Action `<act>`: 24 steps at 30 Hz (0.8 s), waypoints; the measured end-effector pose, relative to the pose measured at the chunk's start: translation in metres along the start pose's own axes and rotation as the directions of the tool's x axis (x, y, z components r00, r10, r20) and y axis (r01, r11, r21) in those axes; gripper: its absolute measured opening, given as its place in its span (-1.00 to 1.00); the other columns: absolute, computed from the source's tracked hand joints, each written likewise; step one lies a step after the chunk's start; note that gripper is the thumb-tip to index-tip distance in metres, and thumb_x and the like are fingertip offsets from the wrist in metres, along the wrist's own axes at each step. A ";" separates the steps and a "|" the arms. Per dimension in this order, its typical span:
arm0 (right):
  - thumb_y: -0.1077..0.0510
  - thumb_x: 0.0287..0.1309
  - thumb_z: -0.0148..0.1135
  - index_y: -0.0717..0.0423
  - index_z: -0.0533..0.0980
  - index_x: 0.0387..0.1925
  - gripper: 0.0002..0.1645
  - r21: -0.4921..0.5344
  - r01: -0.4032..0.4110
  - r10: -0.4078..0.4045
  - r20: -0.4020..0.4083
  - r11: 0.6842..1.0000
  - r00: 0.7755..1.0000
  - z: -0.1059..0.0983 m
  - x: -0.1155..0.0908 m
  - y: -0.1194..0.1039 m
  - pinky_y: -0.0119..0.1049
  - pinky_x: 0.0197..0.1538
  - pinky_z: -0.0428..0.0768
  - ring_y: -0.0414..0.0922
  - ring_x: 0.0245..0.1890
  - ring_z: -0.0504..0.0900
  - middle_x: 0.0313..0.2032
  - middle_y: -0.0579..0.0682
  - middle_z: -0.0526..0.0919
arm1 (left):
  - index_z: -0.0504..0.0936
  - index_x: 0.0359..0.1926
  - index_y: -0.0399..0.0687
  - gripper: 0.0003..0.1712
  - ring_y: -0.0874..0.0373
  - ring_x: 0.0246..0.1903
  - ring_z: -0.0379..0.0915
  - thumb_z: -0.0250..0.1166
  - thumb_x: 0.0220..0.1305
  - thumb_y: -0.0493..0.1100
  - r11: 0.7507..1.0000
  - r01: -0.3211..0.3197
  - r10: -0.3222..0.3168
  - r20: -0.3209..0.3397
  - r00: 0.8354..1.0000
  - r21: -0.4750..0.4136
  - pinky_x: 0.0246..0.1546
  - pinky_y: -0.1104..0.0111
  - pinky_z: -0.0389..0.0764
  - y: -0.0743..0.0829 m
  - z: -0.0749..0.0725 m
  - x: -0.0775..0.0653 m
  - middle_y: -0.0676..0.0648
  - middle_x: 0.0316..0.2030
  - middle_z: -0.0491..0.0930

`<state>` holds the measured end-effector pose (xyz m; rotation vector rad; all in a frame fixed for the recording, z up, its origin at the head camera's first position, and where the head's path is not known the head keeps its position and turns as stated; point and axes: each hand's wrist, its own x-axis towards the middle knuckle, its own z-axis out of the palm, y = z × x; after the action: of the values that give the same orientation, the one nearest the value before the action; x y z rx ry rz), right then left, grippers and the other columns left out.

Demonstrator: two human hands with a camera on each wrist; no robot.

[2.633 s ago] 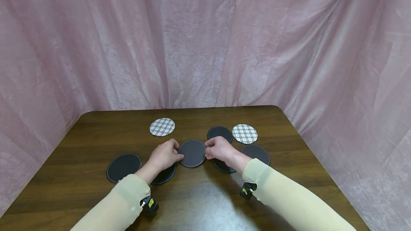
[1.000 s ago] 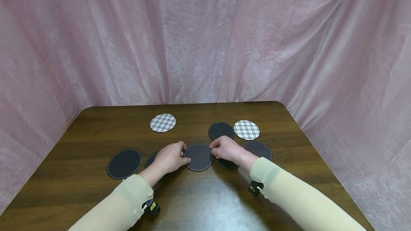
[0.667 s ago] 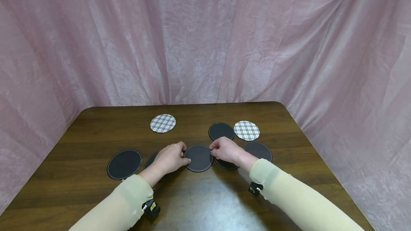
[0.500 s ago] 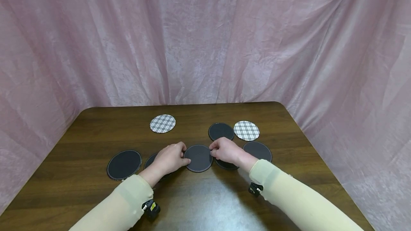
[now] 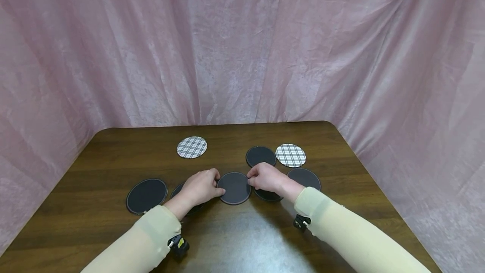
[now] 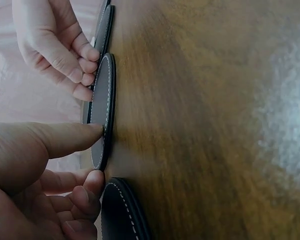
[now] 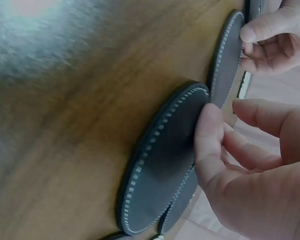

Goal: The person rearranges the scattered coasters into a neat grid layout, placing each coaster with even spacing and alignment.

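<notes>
A round dark coaster with pale edge stitching lies at the middle of the wooden table, between both hands. My left hand holds its left rim, thumb on the top face and the other fingers curled at the edge, as the left wrist view shows. At the opposite rim, the thumb and fingers of my right hand are bent around the edge. Partly under the left hand is another dark coaster. One more dark coaster sits below the right hand, close against the middle one.
Further dark coasters lie at the far left, at the right and behind the right hand. Two white checked coasters, one back left and one back right, are near the table's rear edge. A pink curtain hangs behind.
Compared with the oldest frame, both hands and the middle coaster have shifted slightly right and nearer the body. Over the last second the hands and coasters stay put.
</notes>
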<state>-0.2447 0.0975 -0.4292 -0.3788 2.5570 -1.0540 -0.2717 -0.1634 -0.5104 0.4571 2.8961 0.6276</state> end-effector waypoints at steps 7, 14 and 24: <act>0.33 0.46 0.33 0.45 0.70 0.07 -0.73 0.081 -0.041 0.036 0.058 0.996 0.998 -0.008 0.005 -0.007 -0.17 -0.01 0.79 -0.01 -0.20 0.83 -0.18 0.16 0.81 | 0.73 -0.01 -0.12 -0.60 0.13 -0.37 0.51 0.60 0.35 0.04 0.999 0.035 -0.035 -0.002 0.999 -0.003 -0.29 0.17 0.57 0.036 -0.038 -0.022 0.04 -0.34 0.60; 0.33 0.48 0.32 0.46 0.70 0.05 -0.75 0.079 -0.027 0.024 0.051 0.996 0.998 -0.017 0.012 -0.016 -0.20 -0.05 0.79 -0.07 -0.25 0.76 -0.22 0.17 0.78 | 0.75 0.07 -0.20 -0.64 0.10 -0.33 0.55 0.50 0.47 -0.03 0.999 0.051 -0.051 -0.076 0.996 0.000 -0.24 0.13 0.60 0.044 -0.075 -0.029 0.01 -0.31 0.63; 0.33 0.48 0.33 0.48 0.67 0.13 -0.68 0.113 -0.029 0.029 -0.001 0.993 1.000 -0.019 0.036 -0.022 -0.20 -0.07 0.79 -0.10 -0.27 0.74 -0.18 0.21 0.78 | 0.73 0.17 -0.25 -0.58 -0.03 -0.25 0.62 0.41 0.53 -0.02 0.995 0.104 -0.103 -0.121 0.987 0.003 -0.16 0.00 0.64 0.016 -0.097 -0.014 -0.10 -0.22 0.69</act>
<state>-0.2822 0.0804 -0.4084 -0.3094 2.4838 -1.1827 -0.2735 -0.1908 -0.4151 0.2770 3.0138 0.6472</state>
